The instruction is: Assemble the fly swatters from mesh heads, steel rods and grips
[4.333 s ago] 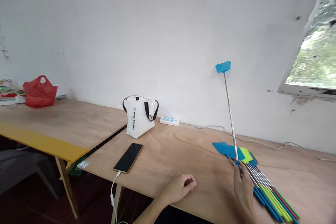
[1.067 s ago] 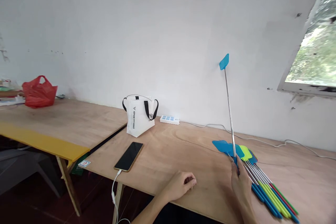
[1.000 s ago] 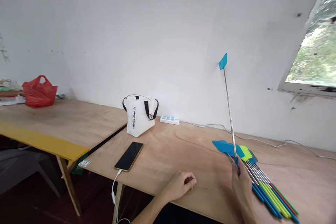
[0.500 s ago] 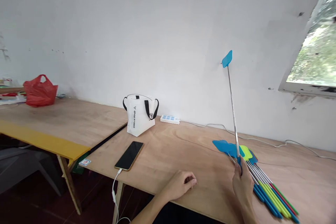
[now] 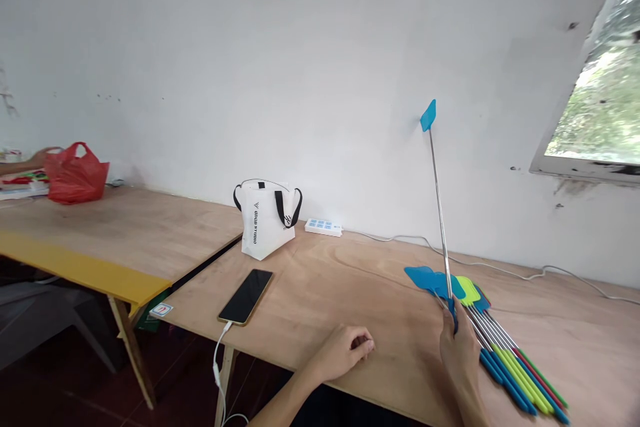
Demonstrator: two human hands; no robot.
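My right hand [image 5: 459, 341] is closed around the blue handle of a fly swatter [image 5: 440, 213]. Its thin metal shaft rises with a slight lean to the left, and the blue paddle stands high in front of the wall. Just right of that hand lies a row of several more fly swatters [image 5: 520, 363], with blue, yellow-green, green and red handles pointing toward me and blue and yellow-green paddles at the far end. At the table's front edge rests my left hand [image 5: 345, 351], its fingers loosely curled in with nothing visible in them.
A phone [image 5: 246, 297] on a white charging cable lies to the left. Behind it stand a white bag [image 5: 267, 220] with black handles and a white power strip [image 5: 323, 227]. On the other table [image 5: 150, 213], another person's hand [image 5: 43, 157] is near a red plastic bag [image 5: 77, 173].
The raised fly swatter and my right hand have shifted slightly left, and the paddle is a little lower. My left hand stays put. Another person's hand has appeared behind the red bag.
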